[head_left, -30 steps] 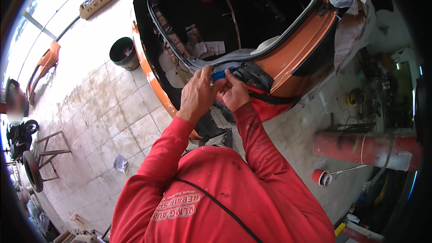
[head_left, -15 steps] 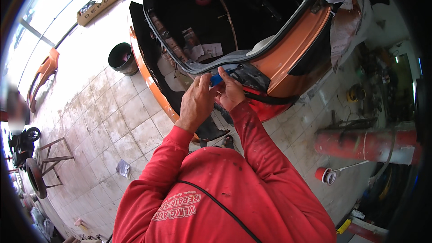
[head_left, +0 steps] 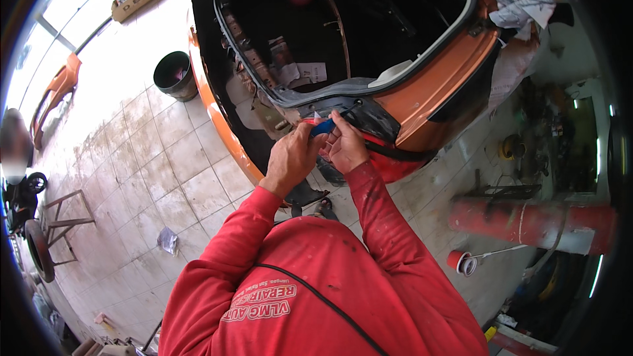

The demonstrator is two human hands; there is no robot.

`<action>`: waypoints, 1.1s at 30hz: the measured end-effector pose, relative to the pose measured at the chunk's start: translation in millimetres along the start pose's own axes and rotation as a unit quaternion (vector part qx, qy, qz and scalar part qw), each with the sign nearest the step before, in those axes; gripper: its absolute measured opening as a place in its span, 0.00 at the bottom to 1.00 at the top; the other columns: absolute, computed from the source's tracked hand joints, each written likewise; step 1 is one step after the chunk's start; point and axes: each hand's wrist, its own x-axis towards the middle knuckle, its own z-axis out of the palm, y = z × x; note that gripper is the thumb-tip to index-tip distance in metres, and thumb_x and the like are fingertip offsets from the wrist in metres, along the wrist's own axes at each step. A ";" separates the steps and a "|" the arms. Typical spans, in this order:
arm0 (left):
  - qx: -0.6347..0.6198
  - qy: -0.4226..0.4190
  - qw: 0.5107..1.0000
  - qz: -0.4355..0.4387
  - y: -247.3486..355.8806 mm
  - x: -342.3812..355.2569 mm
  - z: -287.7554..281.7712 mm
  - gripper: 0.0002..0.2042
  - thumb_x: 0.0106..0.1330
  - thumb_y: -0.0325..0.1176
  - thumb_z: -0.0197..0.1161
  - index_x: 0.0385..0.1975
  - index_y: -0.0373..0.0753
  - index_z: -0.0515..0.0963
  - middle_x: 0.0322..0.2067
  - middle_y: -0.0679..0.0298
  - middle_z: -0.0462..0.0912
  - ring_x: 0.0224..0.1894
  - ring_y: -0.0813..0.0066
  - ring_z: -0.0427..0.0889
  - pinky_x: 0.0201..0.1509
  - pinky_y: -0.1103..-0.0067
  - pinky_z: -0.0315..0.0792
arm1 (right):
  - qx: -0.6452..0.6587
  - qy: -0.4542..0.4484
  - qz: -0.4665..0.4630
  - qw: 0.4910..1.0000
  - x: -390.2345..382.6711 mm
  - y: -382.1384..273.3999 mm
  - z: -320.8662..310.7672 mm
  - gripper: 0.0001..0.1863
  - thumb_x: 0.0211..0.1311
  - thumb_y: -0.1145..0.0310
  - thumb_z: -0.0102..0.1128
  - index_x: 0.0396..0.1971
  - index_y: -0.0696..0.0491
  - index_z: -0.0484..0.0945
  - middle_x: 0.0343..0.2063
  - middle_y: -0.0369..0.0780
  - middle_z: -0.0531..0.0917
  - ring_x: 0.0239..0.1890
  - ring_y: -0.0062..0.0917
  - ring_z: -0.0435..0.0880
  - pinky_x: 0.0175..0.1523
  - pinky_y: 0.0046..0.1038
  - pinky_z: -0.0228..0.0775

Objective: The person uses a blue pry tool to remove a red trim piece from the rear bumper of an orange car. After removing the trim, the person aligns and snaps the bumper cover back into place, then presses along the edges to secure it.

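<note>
In front of me, at the rear corner of an orange car point(head_left: 432, 79), both my hands pinch a small blue object point(head_left: 322, 128) whose kind I cannot make out. My left hand point(head_left: 290, 158) closes on its left end, with the fingers bent. From the other side my right hand point(head_left: 347, 148) grips it between thumb and fingers. Just beyond the hands is a scuffed dark patch point(head_left: 372, 117) of the car's corner, above a red tail light point(head_left: 399, 167). My palms and fingers partly hide the blue object.
An orange bumper point(head_left: 221, 122) stands along the car's left side, beside a black bucket point(head_left: 175, 78). The open trunk point(head_left: 376, 39) holds papers. At right lie a red cylinder point(head_left: 488, 216) and a red-and-white roll point(head_left: 461, 262). A metal stand point(head_left: 69, 224) is at left.
Both hands and the blue object have shifted slightly down and to the right in view. The fingers have changed their hold a little, and the blue object tilts between them. The view has shifted slightly too.
</note>
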 end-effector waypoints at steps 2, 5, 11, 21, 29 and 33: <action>-0.037 -0.052 0.995 -0.071 -3.7 0.0 -0.7 0.17 0.74 0.45 0.60 0.42 0.33 0.79 0.30 0.42 0.84 0.36 0.43 0.86 0.38 0.58 0.76 | 0.033 -0.002 0.008 0.999 -15.5 -4.8 9.5 0.08 0.76 0.65 0.58 0.48 0.49 0.75 0.45 0.41 0.88 0.47 0.29 0.89 0.45 0.29 0.81; -0.088 -0.015 0.994 -0.063 -12.0 -2.5 9.2 0.19 0.74 0.47 0.61 0.41 0.32 0.79 0.31 0.41 0.84 0.37 0.41 0.85 0.37 0.58 0.76 | -0.024 -0.031 -0.025 0.999 -7.1 4.6 -7.0 0.06 0.77 0.67 0.56 0.48 0.49 0.76 0.44 0.42 0.88 0.46 0.28 0.89 0.46 0.29 0.82; -0.110 -0.017 0.992 -0.052 -32.5 -8.3 14.2 0.20 0.69 0.47 0.68 0.35 0.31 0.76 0.22 0.45 0.78 0.26 0.44 0.83 0.30 0.61 0.73 | -0.065 -0.005 -0.024 0.998 -5.0 10.4 -6.0 0.07 0.78 0.66 0.56 0.47 0.51 0.80 0.41 0.40 0.89 0.39 0.21 0.88 0.39 0.20 0.79; -0.092 0.009 0.987 -0.131 -85.6 -39.4 -23.8 0.17 0.70 0.42 0.66 0.42 0.32 0.77 0.27 0.46 0.83 0.31 0.45 0.85 0.35 0.60 0.76 | -0.113 -0.002 0.031 0.993 20.4 74.0 43.7 0.09 0.74 0.71 0.58 0.48 0.57 0.80 0.45 0.44 0.88 0.45 0.26 0.89 0.48 0.26 0.82; 0.009 -0.029 0.992 -0.120 -131.4 -34.5 5.4 0.17 0.72 0.44 0.60 0.48 0.35 0.78 0.36 0.46 0.87 0.38 0.46 0.87 0.41 0.58 0.80 | -0.086 0.028 0.082 0.993 70.2 100.2 4.6 0.07 0.73 0.72 0.57 0.47 0.55 0.76 0.47 0.46 0.88 0.45 0.29 0.90 0.47 0.30 0.82; 0.027 -0.043 0.991 -0.126 -133.6 -34.7 10.4 0.16 0.73 0.44 0.59 0.44 0.36 0.77 0.32 0.45 0.87 0.35 0.44 0.87 0.39 0.56 0.80 | -0.096 0.029 0.092 0.991 73.7 96.1 -3.9 0.07 0.73 0.72 0.57 0.46 0.55 0.76 0.48 0.46 0.88 0.46 0.30 0.90 0.49 0.31 0.81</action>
